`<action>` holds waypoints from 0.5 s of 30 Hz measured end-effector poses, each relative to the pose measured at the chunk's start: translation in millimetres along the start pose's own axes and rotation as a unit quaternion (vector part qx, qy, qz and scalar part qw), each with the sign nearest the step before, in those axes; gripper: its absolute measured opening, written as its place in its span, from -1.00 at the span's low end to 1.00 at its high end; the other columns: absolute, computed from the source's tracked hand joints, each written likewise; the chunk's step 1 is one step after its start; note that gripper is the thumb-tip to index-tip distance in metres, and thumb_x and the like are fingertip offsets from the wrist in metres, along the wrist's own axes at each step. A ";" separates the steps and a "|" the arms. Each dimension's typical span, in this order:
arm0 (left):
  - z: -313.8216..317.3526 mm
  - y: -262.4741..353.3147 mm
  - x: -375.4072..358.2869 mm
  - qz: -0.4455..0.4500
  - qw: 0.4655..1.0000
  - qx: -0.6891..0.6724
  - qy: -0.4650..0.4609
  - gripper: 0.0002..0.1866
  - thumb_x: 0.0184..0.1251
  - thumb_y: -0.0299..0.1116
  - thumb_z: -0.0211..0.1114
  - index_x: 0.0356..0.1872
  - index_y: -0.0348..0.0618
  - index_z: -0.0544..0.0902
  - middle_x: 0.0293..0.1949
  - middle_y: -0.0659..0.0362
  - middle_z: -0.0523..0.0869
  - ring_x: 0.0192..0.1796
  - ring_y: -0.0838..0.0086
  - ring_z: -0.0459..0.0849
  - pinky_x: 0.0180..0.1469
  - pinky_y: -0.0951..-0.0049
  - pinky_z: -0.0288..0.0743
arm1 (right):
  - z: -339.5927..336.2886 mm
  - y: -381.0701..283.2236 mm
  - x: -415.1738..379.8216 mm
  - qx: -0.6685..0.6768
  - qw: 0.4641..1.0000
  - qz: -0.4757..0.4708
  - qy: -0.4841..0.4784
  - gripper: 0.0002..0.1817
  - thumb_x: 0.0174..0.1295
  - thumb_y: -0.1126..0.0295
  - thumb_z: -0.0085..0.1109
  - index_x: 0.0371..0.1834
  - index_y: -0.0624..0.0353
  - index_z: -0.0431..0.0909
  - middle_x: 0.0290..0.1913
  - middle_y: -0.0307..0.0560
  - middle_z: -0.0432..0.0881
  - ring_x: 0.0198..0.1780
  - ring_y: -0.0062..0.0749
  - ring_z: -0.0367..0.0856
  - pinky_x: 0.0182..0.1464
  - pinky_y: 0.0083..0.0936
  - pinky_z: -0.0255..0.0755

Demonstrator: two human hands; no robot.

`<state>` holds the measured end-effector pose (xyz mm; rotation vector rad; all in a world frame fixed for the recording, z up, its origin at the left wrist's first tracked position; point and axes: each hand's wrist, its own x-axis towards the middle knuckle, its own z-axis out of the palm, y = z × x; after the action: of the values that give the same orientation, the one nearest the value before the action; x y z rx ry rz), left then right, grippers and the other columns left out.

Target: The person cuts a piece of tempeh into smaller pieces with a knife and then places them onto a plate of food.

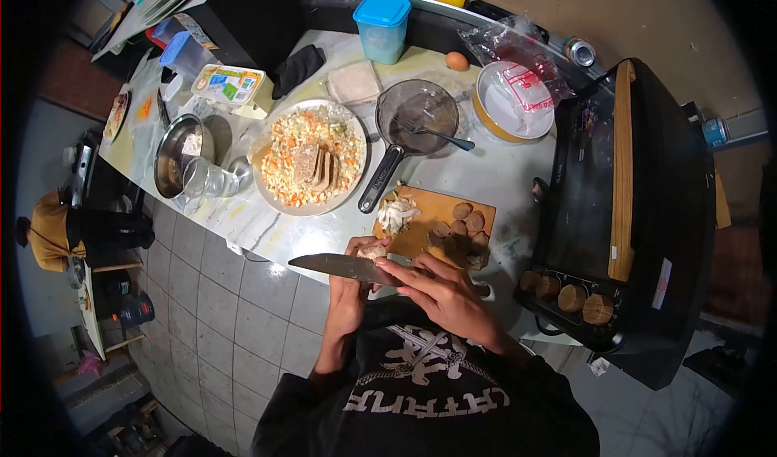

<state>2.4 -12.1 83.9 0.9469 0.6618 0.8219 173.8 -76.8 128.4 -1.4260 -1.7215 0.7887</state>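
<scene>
A large knife points to the left in front of my body, its handle end hidden by my hands. My right hand is closed at the knife, with fingers lying along its blade. Beneath and behind the blade, my left hand is closed around a small pale piece of food. Just beyond my hands lies a wooden cutting board, with chopped white pieces on its left and several round brown slices on its right.
A plate of chopped vegetables and brown slices, a black pan with a fork, a metal bowl and a glass stand beyond the board. A black oven is at right. Another person stands far left.
</scene>
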 end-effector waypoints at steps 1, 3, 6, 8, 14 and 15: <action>-0.3 -0.2 -2.5 0.000 1.000 0.001 0.002 -0.39 0.43 0.04 0.05 0.18 -0.36 0.29 0.09 0.09 0.55 -0.26 0.67 0.52 -0.34 0.72 0.29 | -0.6 -1.5 -0.7 0.005 1.000 0.006 -0.007 -0.40 0.20 0.46 0.21 0.34 -0.16 0.38 -0.31 -0.07 0.44 -0.38 -0.28 0.52 -0.35 -0.34 0.46; -1.9 0.7 -4.8 -0.028 0.999 0.017 0.014 -0.46 0.45 -0.03 0.03 0.17 -0.33 0.30 0.10 0.08 0.56 -0.15 0.64 0.57 -0.27 0.72 0.38 | -1.2 -1.7 -0.4 0.010 1.000 0.009 -0.011 -0.39 0.19 0.48 0.21 0.34 -0.16 0.38 -0.32 -0.08 0.43 -0.39 -0.29 0.52 -0.35 -0.34 0.46; 0.7 2.2 -3.5 -0.030 0.999 0.021 0.017 -0.51 0.48 -0.08 -0.02 0.15 -0.33 0.31 0.11 0.06 0.55 -0.02 0.57 0.59 -0.13 0.67 0.47 | -0.1 -3.1 -5.3 -0.014 1.000 -0.006 -0.008 -0.37 0.16 0.50 0.23 0.35 -0.16 0.37 -0.34 -0.09 0.40 -0.40 -0.31 0.51 -0.36 -0.35 0.46; 4.4 4.2 -0.7 -0.021 1.000 0.017 0.001 -0.53 0.49 -0.10 -0.04 0.15 -0.33 0.32 0.10 0.04 0.55 0.01 0.53 0.59 -0.07 0.63 0.49 | -2.0 -5.3 -4.4 -0.013 1.000 0.012 0.007 -0.37 0.05 0.55 0.30 0.27 -0.08 0.47 -0.39 -0.12 0.34 -0.41 -0.34 0.42 -0.36 -0.39 0.41; 4.7 7.5 1.4 -0.034 0.999 0.000 0.003 -0.54 0.55 -0.09 -0.15 0.12 -0.35 0.35 0.06 0.01 0.56 0.00 0.45 0.60 -0.02 0.55 0.51 | -1.4 -5.8 -6.0 0.002 1.000 0.011 0.009 -0.38 0.05 0.56 0.29 0.27 -0.01 0.46 -0.39 -0.12 0.34 -0.41 -0.33 0.42 -0.33 -0.37 0.40; 4.7 8.4 1.3 -0.043 0.999 -0.002 0.017 -0.52 0.56 -0.06 -0.19 0.09 -0.36 0.38 0.02 0.03 0.57 -0.08 0.47 0.61 -0.09 0.56 0.50 | -1.7 -6.2 -5.5 0.003 1.000 0.009 0.008 -0.38 0.05 0.56 0.29 0.27 -0.01 0.46 -0.39 -0.12 0.34 -0.41 -0.33 0.42 -0.33 -0.37 0.40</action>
<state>4.2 -10.3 93.4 0.8970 0.7259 0.7647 172.5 -83.3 133.6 -1.4430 -1.6947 0.7886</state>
